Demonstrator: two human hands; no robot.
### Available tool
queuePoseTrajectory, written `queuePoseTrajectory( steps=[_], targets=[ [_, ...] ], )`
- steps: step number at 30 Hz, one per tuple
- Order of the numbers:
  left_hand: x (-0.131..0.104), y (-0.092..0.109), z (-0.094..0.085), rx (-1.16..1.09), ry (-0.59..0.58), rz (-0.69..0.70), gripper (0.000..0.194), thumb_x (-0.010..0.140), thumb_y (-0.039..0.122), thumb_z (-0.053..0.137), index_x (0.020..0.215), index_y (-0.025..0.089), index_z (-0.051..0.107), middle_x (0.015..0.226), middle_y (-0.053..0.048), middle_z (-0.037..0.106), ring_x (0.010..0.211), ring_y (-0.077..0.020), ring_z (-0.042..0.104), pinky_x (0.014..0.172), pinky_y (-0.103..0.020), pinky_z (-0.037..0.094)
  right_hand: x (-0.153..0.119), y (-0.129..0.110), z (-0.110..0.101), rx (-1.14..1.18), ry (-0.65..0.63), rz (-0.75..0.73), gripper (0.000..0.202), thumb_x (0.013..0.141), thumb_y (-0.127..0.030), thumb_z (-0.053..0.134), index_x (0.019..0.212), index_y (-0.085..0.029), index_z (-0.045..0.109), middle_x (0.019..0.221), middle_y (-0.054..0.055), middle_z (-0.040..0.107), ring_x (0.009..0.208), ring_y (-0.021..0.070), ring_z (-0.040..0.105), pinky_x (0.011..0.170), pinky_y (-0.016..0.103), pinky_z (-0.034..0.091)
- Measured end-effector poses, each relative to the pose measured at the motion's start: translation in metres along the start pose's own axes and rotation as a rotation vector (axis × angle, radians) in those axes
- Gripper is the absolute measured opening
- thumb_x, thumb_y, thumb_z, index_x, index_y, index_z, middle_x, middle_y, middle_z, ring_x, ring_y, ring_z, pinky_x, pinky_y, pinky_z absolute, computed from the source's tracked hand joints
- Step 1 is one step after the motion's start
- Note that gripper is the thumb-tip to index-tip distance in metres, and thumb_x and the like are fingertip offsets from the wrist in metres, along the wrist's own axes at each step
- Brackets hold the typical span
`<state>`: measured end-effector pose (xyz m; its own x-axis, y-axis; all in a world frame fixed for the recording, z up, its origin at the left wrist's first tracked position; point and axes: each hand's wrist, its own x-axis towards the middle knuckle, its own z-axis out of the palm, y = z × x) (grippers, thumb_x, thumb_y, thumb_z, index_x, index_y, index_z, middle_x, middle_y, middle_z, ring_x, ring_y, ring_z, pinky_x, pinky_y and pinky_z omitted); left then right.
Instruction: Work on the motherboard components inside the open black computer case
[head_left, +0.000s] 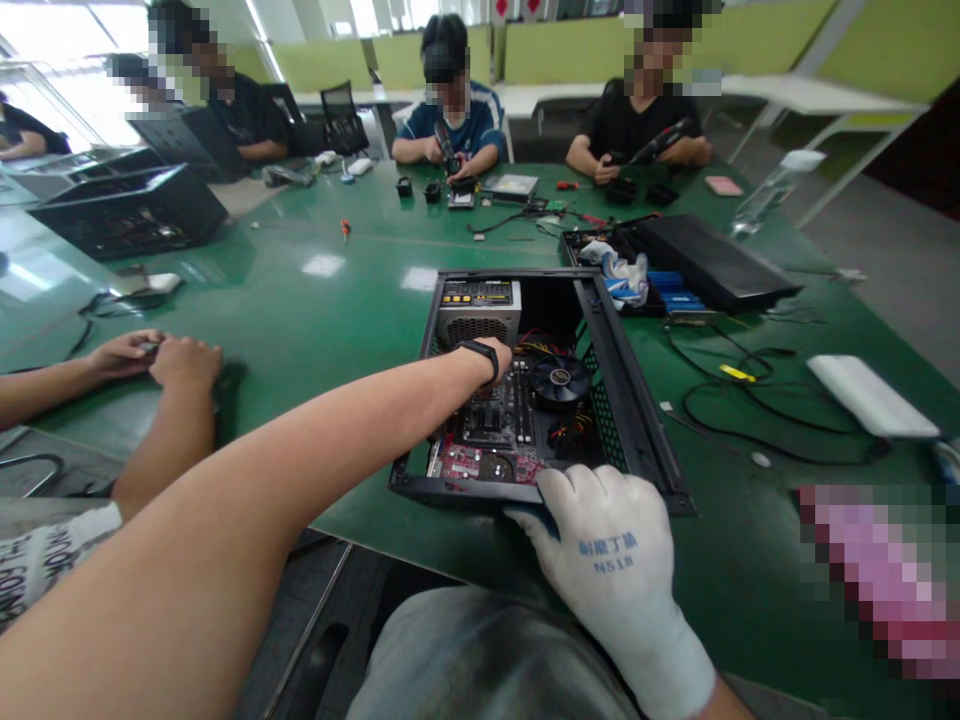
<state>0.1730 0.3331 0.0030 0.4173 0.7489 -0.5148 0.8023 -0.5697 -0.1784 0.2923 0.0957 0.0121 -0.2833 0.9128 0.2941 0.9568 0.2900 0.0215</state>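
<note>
A black computer case (630, 400) lies open side up in front of me. My left hand (498, 352), bare with a black wristband, reaches inside it beside the silver power supply (480, 325); its fingers are hidden behind the wrist. In a white work glove, my right hand (607, 540) is wrapped round the near edge of the case, thumb on the outside. Inside are a motherboard (487, 420), a black round fan (559, 380) and, at the near end, a red circuit board (469, 462). Thin coloured wires run between the power supply and the fan.
The case rests on a green table (315, 310). To the right lie a black open case (705, 260) with gloves, cables (765, 380) and a white flat box (870, 395). A co-worker's hands (184, 358) rest at the left. Other people work across the table.
</note>
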Motion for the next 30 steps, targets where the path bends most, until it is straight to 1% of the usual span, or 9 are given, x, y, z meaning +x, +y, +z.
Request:
queuePoseTrajectory(
  steps=[6,10,14,17,19,24,26,28,30],
  targets=[
    [0.0,-0.001,0.0,-0.016,0.007,-0.004,0.071,0.047,0.021,0.088,0.113,0.002,0.072,0.11,-0.023,0.071,0.1,-0.0329,0.068,0.083,-0.032,0.056,-0.001,0.0,0.0,-0.006,0.003,0.009,0.028,0.082,-0.051,0.064,0.078,-0.024,0.057,0.069,0.003,0.052,0.068,0.0218,0.041,0.065,0.035,0.015],
    [-0.007,0.003,-0.006,0.008,-0.022,-0.015,0.07,0.049,0.019,0.087,0.115,0.003,0.07,0.113,-0.021,0.071,0.102,-0.0316,0.068,0.086,-0.031,0.055,0.0,0.0,0.0,-0.004,0.005,0.006,0.028,0.083,-0.052,0.063,0.079,-0.024,0.058,0.07,0.003,0.052,0.069,0.0218,0.041,0.065,0.035,0.015],
    [-0.013,0.006,-0.01,-0.044,-0.014,-0.03,0.064,0.046,0.017,0.087,0.108,0.006,0.074,0.109,-0.019,0.073,0.102,-0.0313,0.067,0.091,-0.032,0.053,0.0,-0.001,0.001,0.002,0.001,0.002,0.029,0.083,-0.052,0.063,0.079,-0.024,0.057,0.07,0.003,0.052,0.069,0.0209,0.04,0.065,0.035,0.015],
    [-0.013,0.006,-0.009,-0.056,-0.005,-0.036,0.059,0.046,0.016,0.086,0.103,0.006,0.075,0.105,-0.019,0.074,0.099,-0.0319,0.068,0.09,-0.034,0.053,0.0,-0.001,0.002,-0.002,0.001,0.002,0.029,0.082,-0.052,0.064,0.08,-0.024,0.058,0.07,0.003,0.052,0.069,0.0208,0.04,0.065,0.034,0.015],
    [-0.011,0.006,-0.008,-0.019,-0.013,-0.01,0.059,0.047,0.017,0.085,0.104,0.005,0.075,0.104,-0.019,0.074,0.098,-0.032,0.068,0.089,-0.035,0.053,0.0,-0.001,0.002,-0.004,0.002,0.001,0.028,0.082,-0.051,0.064,0.08,-0.024,0.058,0.07,0.003,0.052,0.069,0.021,0.04,0.065,0.034,0.015],
    [-0.007,0.0,-0.004,0.073,-0.022,0.06,0.055,0.052,0.027,0.083,0.103,0.006,0.076,0.105,-0.018,0.074,0.099,-0.0313,0.068,0.087,-0.032,0.053,0.0,0.0,0.002,0.005,0.015,0.001,0.03,0.084,-0.053,0.061,0.079,-0.024,0.057,0.069,0.003,0.052,0.069,0.021,0.04,0.065,0.035,0.015],
    [-0.008,-0.003,-0.003,0.053,0.015,0.069,0.053,0.057,0.035,0.081,0.102,0.007,0.076,0.107,-0.018,0.073,0.099,-0.0307,0.068,0.085,-0.031,0.053,-0.001,0.001,0.002,0.005,0.016,0.001,0.031,0.085,-0.054,0.06,0.079,-0.023,0.057,0.07,0.003,0.052,0.069,0.021,0.039,0.065,0.035,0.015],
    [-0.011,-0.005,-0.004,-0.002,0.079,0.081,0.054,0.062,0.044,0.076,0.103,0.008,0.074,0.11,-0.018,0.072,0.099,-0.0303,0.067,0.082,-0.031,0.053,-0.001,0.0,0.002,0.002,0.013,0.006,0.03,0.084,-0.054,0.06,0.08,-0.024,0.058,0.071,0.003,0.052,0.07,0.0213,0.04,0.065,0.035,0.015],
    [-0.018,-0.006,-0.006,-0.085,0.147,0.105,0.055,0.068,0.048,0.068,0.106,0.009,0.071,0.111,-0.018,0.071,0.099,-0.029,0.067,0.08,-0.031,0.052,-0.002,-0.001,0.002,0.001,0.013,0.01,0.029,0.084,-0.052,0.062,0.08,-0.024,0.058,0.071,0.003,0.052,0.07,0.0214,0.04,0.065,0.035,0.015]
  ],
)
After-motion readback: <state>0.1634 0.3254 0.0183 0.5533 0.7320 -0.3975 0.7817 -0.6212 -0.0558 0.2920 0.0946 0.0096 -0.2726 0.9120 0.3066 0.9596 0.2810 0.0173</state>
